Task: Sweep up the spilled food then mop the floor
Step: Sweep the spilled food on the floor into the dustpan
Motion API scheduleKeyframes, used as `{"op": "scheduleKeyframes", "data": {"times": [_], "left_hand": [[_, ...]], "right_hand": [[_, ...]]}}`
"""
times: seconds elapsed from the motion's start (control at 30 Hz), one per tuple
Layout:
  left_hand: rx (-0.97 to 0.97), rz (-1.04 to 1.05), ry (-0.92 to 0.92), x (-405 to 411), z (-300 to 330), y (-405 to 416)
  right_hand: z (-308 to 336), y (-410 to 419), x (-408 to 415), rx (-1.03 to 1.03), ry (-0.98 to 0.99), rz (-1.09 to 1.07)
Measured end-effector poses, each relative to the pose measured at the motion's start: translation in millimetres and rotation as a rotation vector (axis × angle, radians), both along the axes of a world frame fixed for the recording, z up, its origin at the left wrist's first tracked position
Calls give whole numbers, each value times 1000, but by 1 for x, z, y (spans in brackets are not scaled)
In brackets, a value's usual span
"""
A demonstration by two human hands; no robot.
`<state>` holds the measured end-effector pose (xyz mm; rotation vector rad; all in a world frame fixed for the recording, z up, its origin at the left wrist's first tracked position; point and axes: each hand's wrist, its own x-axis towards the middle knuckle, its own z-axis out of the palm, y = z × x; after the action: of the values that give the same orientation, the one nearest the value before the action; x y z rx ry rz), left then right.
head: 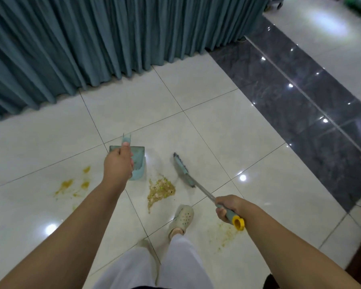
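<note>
The person's legs and one beige clog (182, 217) stand on the pale tiled floor (227, 126), nearest the camera. A thin smear of yellow residue (225, 234) lies on the tile just right of the clog, beneath the right hand.

The right hand (227, 207) has its grip closed round the teal end of the broom handle (206, 195), just ahead of the yellow cap. The broom head (183, 170) sits beyond and to the right of the main food pile (161, 189). The left hand (119, 161) has its grip closed round the dustpan handle, and the dustpan (137, 165) stands just left of the pile, its lip close to the food.

Procedure for the current step, as judged: keep the dustpan lip flat on the tile and steady. Draw the broom head leftward in short, low strokes so the pile moves into the pan without scattering. Wet food smears readily, so light pressure is advisable.

Further yellow splashes (71, 185) lie to the left of the dustpan, well apart from the pile; these need a separate pass or the mop.

Clearances: the teal curtain (92, 38) hangs to the floor beyond the work area and limits forward reach. Open tile lies between it and the dustpan. A dark polished border strip (300, 97) runs along the right, with more pale floor beyond it.
</note>
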<state>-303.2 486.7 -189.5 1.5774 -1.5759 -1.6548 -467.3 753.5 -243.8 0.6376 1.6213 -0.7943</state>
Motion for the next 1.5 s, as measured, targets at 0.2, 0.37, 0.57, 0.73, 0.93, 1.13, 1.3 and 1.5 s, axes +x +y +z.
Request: {"op": "scheduleKeyframes", "data": {"times": [0.2, 0.37, 0.57, 0.73, 0.93, 1.13, 1.3, 1.5], "left_hand": [[66, 24, 69, 20, -4, 3], [75, 22, 67, 27, -7, 5], [50, 1, 20, 28, -7, 8], [54, 28, 8, 27, -5, 5], [48, 94, -50, 18, -9, -8], [64, 195, -54, 2, -15, -23], [81, 313, -66, -25, -18, -35], [75, 427, -42, -37, -33, -55]], "right_hand": [[-40, 9, 10, 39, -26, -34], [-48, -5, 52, -42, -131, -105], [-27, -20, 65, -120, -157, -161], [-11, -26, 43, -116, -128, -149], [-18, -46, 10, -85, -117, -87], [-13, -81, -41, -120, -169, -39], [-1, -126, -93, -102, -134, 93], [-25, -194, -159, -77, -13, 232]]}}
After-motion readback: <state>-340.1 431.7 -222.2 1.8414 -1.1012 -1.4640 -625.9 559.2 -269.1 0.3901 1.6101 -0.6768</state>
